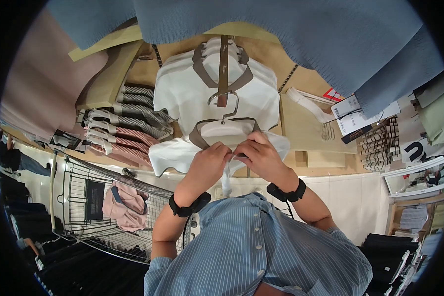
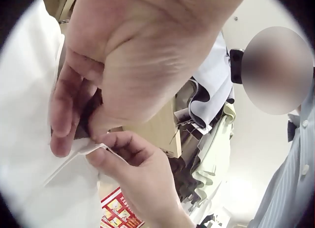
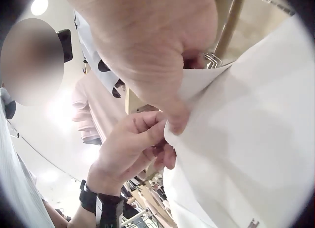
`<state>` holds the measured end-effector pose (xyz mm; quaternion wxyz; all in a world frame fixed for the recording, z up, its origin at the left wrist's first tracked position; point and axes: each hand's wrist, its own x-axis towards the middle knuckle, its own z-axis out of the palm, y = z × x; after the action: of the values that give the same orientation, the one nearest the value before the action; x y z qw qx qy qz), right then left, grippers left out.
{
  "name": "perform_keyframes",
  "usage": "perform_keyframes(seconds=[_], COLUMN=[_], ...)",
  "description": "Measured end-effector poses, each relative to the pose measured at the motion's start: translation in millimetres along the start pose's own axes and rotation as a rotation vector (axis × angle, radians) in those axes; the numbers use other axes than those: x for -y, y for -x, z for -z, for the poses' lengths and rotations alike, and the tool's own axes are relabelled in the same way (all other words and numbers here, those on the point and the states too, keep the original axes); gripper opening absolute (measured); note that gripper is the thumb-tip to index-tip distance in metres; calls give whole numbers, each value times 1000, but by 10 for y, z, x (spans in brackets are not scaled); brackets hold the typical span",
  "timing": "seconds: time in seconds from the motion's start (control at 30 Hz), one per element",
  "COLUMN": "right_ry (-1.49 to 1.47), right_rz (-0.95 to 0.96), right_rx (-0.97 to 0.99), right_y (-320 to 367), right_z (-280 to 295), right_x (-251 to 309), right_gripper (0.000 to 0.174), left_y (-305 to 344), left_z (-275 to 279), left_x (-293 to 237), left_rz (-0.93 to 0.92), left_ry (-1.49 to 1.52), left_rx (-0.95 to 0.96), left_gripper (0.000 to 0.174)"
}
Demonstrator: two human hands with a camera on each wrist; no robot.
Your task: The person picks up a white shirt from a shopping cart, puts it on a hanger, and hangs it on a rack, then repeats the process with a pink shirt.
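A white shirt [image 1: 168,154] with a taupe collar [image 1: 198,137] hangs on a hanger whose metal hook [image 1: 237,104] loops round the end of a brown display arm [image 1: 223,69]. At the front of the neck opening, just below the collar, both hands work close together. My left hand [image 1: 208,165] pinches the white cloth edge [image 3: 170,134] between thumb and fingers. The right hand [image 1: 261,155] pinches the facing edge, its thumb on the fabric in the left wrist view. Whatever lies between the fingertips is mostly hidden.
More white shirts [image 1: 172,86] hang behind on the same arm. Striped garments [image 1: 145,116] hang at the left. A wire shopping cart [image 1: 78,182] holding a pink garment [image 1: 125,204] stands at lower left. Blue garments [image 1: 330,44] hang overhead, and a white price tag [image 1: 352,116] hangs right.
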<state>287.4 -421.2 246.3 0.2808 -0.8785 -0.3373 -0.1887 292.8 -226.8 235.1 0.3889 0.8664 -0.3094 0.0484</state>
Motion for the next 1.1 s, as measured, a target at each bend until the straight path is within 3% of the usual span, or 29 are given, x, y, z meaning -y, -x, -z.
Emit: perform_keyframes(seconds=[0.2,0.53,0.63,0.73,0.77,0.83,1.07,1.1], right_ry=[-74,-87,-30,-165,-167,-197,105,73], right_rz=[-150,-163,-104,-202,-201,-245,-371,-443], right_rx=[6,96,-15,68,105,110,193,201], right_y=[-13,-82,-48,-12,-21,86,44,75], right_z=[-35,-17,-1,133,186,114,-96,-108], right_x=[11,-61,-32,-79,-122,-458,-340,-363], right_gripper=[28,36,56,81,98,99,96,88], left_y=[5,71,123,185,203,217,231,252], left_z=[-7,53,14,-49,-70,-108,-88,-65], left_x=[-33,-22,86,148,149,157,111,76], left_rz=[-17,12,13,6,2,15,64,87], left_ry=[-52,170,191,196,197,206,179,168], left_rx=[-58,-57,-56,-95,-105,-116,-126,-125], left_gripper=[9,10,12,13,13,13,14,15])
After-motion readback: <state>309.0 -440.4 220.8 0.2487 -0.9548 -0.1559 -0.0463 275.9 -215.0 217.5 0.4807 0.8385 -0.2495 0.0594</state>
